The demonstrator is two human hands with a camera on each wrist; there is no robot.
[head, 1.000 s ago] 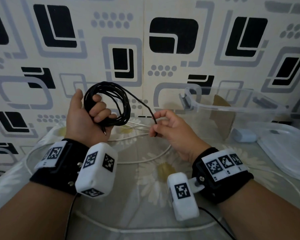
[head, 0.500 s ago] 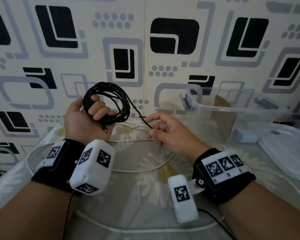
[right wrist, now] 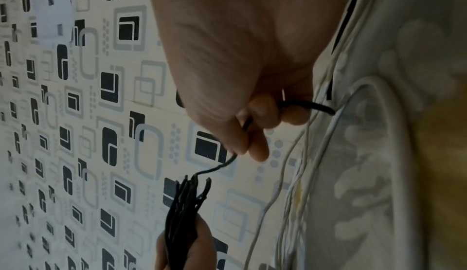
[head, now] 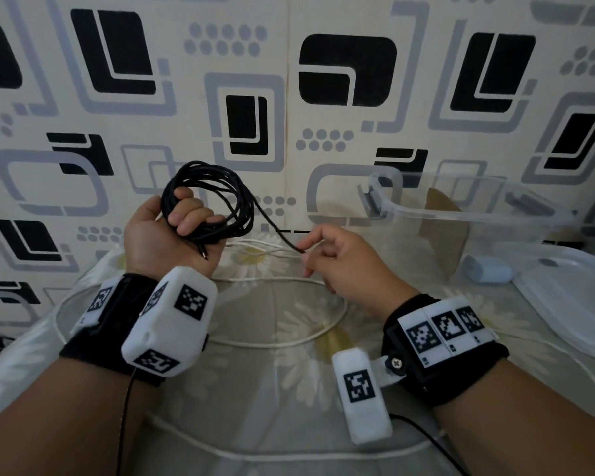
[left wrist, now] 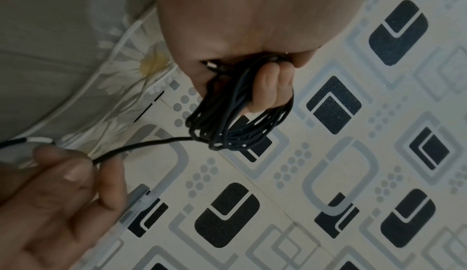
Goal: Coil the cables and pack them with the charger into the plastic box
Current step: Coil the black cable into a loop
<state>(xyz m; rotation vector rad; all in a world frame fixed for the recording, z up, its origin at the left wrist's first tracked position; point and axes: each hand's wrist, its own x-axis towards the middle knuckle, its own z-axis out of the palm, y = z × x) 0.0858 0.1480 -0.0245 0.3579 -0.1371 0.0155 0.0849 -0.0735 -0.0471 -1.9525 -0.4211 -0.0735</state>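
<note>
The left hand is raised in front of the patterned wall, its fingers curled through a bundle of loops of the black cable, which it grips firmly; one plug end pokes out below the palm. The right hand sits just to the right and slightly lower, thumb and fingertips pinching the cable's free tail close to its end, the other fingers loosely bent. That short tail runs down and to the right from the coil to the pinch, so the last stretch lies roughly along the line between the two hands.

By the look of it only this final bit is left to wind. The coming move turns on that line: the tail has to travel left and up, back toward the coil, and the right hand is the one holding it.

Below the hands, the white cable lies uncoiled in wide loose curves on the daisy-print bed cover. Well to the right stands the clear plastic box, open and tilted, with its lid lying flat beside it. A small pale blue object, probably the charger, rests between box and lid. The right hand is nearer to all three.
</note>
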